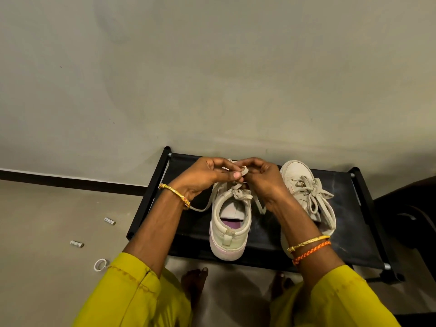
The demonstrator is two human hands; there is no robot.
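the shoe [230, 223] sits on the black rack [266, 234], heel closest. just past it the left hand [200, 175] and right hand [264, 178] both pinch the lace [244, 171] (ends hang loose). best to pull both sides evenly, so the bow ends up tight.

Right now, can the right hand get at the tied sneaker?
Probably yes. The tied sneaker sits just beside the right hand on the rack, nothing between them. The hand pinches the lace of the other sneaker, so it must let go first.
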